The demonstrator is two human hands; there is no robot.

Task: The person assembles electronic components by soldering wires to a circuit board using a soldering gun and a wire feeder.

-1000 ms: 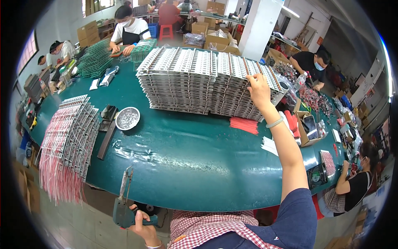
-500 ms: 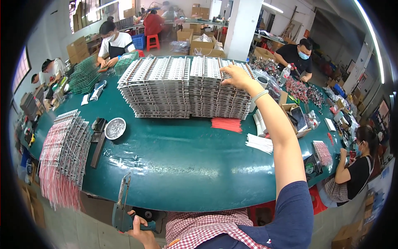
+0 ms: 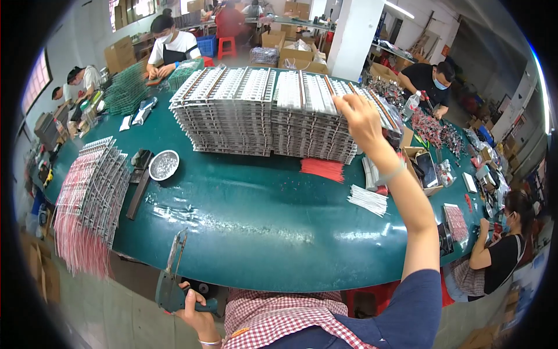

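My left hand [image 3: 196, 317], low at the front edge of the table, is wrapped round the handle of a dark green soldering gun [image 3: 168, 292] whose long metal tip points up. My right hand [image 3: 363, 119] reaches far forward to the right stack of white-and-grey slotted panels [image 3: 314, 135]. Its fingers are closed on the edge of the top panel [image 3: 308, 93], which sits askew and juts past the stack on the right. A second stack of panels [image 3: 229, 125] stands close on the left.
Red wires [image 3: 322, 169] and white wires [image 3: 368, 200] lie before the stacks. On the left are a metal bowl [image 3: 164, 165] and panels with hanging pink wires [image 3: 87, 215]. An open box with a phone [image 3: 427, 168] is at right. Co-workers sit around the green table [image 3: 250, 232].
My right hand has moved right and toward me, and the top panel has shifted and tilted with it. The left hand keeps the soldering gun in nearly the same place.
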